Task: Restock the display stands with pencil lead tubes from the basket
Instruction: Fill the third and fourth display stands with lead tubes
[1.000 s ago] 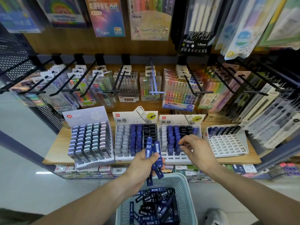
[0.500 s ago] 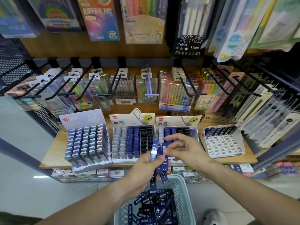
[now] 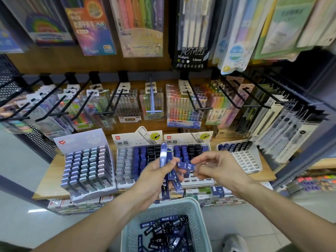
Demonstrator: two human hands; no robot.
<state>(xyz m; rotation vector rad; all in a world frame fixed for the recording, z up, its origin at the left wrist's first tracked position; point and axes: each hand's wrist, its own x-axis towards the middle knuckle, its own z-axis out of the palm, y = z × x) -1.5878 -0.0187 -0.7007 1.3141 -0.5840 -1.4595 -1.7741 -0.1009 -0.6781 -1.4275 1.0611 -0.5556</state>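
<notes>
Left hand: left hand (image 3: 156,179) is raised over the basket, forearm coming up from bottom left, its grip wrapped round a fanned bunch of blue tubes (image 3: 168,176); one sticks straight up, the others splay down and right.

Right hand: right hand (image 3: 218,167) reaches in from the right with the wrist bent, thumb and fingertips pinching a single blue tube (image 3: 187,166) held roughly sideways, just beside the bunch.

Basket: pale green basket (image 3: 189,206) sits low in the middle, below both hands, with loads of blue and black loose tubes (image 3: 167,231) piled inside.

Stands: middle stand (image 3: 138,160) and right stand (image 3: 192,151) are on the wooden shelf (image 3: 45,182) right behind the hands, dark blue and black tubes in the back rows. A far-right tray (image 3: 241,159) has mostly open slots.

Left stand: grey stand (image 3: 87,166) looks pretty full.

Above: packs of pens on black hooks (image 3: 112,100).
</notes>
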